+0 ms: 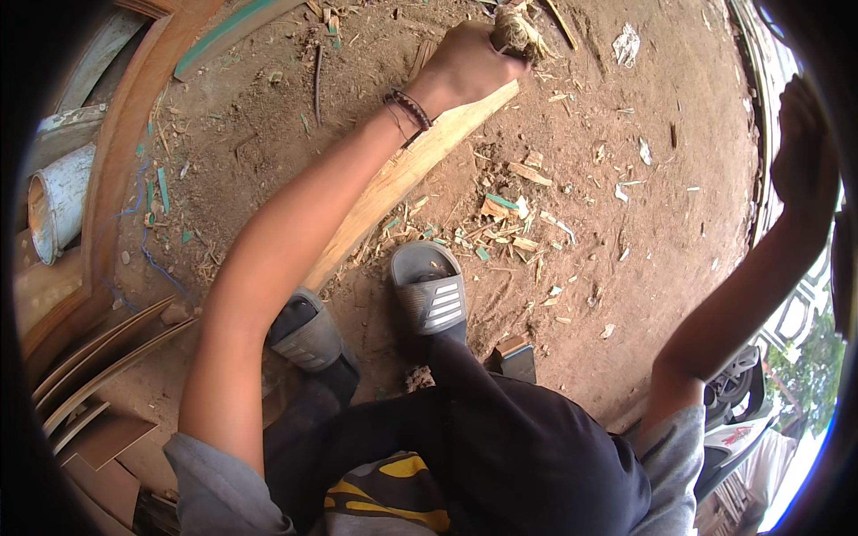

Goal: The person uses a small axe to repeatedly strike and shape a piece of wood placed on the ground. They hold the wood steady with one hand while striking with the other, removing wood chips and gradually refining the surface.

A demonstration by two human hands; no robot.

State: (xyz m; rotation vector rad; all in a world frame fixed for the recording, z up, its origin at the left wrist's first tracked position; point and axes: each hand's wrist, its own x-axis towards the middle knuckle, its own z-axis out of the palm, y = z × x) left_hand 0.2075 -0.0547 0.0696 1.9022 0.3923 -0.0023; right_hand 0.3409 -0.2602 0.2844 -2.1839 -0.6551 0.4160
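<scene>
The left hand (469,70) grips a lump (520,31), maybe to steady it near the wood (391,196); I can't tell what the far right hand (802,138) holds.

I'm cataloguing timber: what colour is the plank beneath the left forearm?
The plank is pale yellowish-tan, shown best in the head view.

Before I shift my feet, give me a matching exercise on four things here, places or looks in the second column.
Column 1
1. Left hand
2. Right hand
3. Wooden plank
4. Right sandal

Column 2
A. Long and pale yellowish, partly hidden by an arm
B. Grey with white stripes
C. Near the right edge of the picture
D. Near the top edge, fingers closed around a frayed, pale object

Right pairs: 1-D, 2-C, 3-A, 4-B
</scene>
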